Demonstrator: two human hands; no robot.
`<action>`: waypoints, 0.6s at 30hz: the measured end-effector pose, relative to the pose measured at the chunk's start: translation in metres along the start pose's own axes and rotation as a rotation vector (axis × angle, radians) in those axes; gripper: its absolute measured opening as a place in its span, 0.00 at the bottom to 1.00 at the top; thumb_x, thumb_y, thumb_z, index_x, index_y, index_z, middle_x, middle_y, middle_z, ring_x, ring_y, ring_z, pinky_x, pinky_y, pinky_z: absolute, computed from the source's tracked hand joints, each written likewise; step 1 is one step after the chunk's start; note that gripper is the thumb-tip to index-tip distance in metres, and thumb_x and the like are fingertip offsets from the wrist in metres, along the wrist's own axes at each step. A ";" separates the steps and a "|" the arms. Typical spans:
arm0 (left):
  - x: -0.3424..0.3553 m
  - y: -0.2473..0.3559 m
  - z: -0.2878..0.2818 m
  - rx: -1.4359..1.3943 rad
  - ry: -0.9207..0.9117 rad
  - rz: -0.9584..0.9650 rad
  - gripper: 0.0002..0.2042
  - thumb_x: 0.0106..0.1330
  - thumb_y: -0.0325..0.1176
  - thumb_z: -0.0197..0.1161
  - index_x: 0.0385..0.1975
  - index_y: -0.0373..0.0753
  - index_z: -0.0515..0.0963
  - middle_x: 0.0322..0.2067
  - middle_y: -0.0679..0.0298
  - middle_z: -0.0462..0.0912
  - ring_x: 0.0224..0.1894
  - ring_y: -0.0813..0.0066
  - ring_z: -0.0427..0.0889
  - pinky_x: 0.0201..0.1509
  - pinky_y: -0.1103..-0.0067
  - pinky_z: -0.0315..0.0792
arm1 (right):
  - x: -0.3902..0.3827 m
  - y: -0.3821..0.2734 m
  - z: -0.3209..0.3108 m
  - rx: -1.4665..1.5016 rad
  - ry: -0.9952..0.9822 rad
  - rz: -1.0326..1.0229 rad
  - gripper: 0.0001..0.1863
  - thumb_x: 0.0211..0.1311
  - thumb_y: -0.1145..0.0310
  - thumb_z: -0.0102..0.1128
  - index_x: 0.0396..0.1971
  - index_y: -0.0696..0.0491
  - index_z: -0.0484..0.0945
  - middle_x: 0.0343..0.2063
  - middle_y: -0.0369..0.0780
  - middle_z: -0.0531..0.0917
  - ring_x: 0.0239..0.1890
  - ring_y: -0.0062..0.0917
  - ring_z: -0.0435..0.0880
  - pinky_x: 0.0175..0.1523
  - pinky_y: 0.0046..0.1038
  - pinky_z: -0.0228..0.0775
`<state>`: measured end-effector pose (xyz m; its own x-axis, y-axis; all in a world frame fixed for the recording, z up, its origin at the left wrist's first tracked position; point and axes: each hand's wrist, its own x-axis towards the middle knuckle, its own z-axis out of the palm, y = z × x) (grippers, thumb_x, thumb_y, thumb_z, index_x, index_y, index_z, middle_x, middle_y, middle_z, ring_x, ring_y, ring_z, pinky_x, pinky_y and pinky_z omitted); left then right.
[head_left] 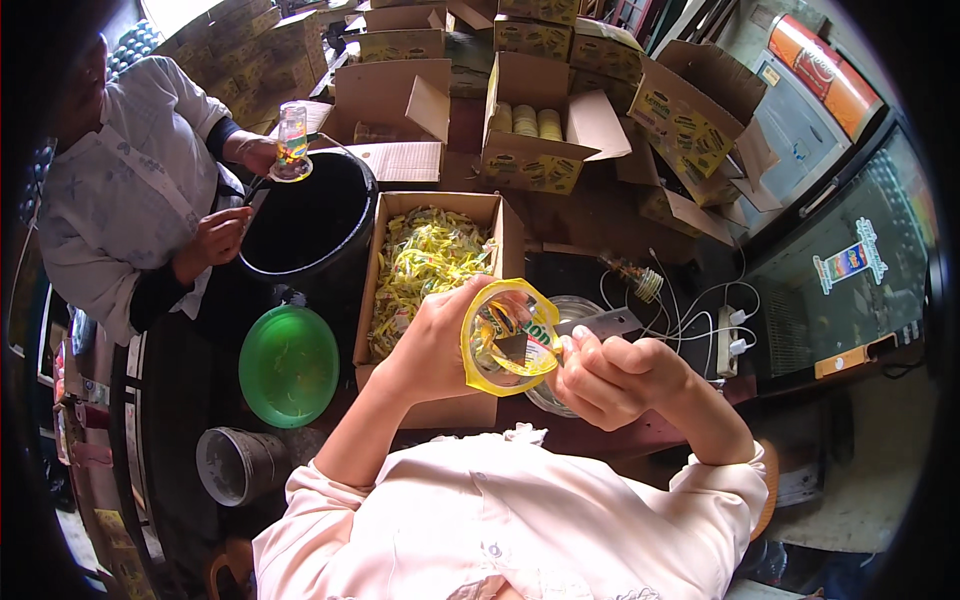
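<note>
And here we are: the left hand [440, 322] has its fingers clamped around a clear cup [500, 345], held mouth-up over the front of the counter, though the cup hides some of those fingertips. Over on the right, the right hand [620, 385] pinches the cup's yellow edging [472, 372]. Behind it sits a flat grey thing [608, 323], partly covered and tough to identify, above a clear bowl [540, 400], also half hidden. Green lettering shows on the cup.

Look at that cardboard box [512, 240], heaped with yellow scraps [430, 255]! Beside it, a black bucket [366, 190], its depths too dark to read; then a green basin [290, 365]. Up top, an open carton [535, 175] with yellow print holds pale cylinders [525, 120]. At left, a co-worker [130, 190], head cut off by shadow, grips a labelled clear jar [293, 135].
</note>
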<state>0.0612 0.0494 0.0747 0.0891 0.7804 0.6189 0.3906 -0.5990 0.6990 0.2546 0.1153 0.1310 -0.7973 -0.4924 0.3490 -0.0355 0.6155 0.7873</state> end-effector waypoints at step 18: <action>0.002 -0.010 -0.009 0.073 -0.166 -0.065 0.34 0.31 0.33 0.72 0.43 0.30 0.66 0.33 0.56 0.77 0.36 0.63 0.78 0.42 0.77 0.69 | -0.006 -0.010 0.014 0.032 0.018 0.062 0.06 0.40 0.71 0.53 0.12 0.50 0.67 0.15 0.30 0.67 0.24 0.16 0.73 0.46 0.19 0.62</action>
<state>0.0493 0.0555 0.0726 0.2088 0.8394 0.5018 0.4651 -0.5366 0.7041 0.2514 0.1207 0.1138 -0.7873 -0.4640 0.4060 -0.0059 0.6641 0.7476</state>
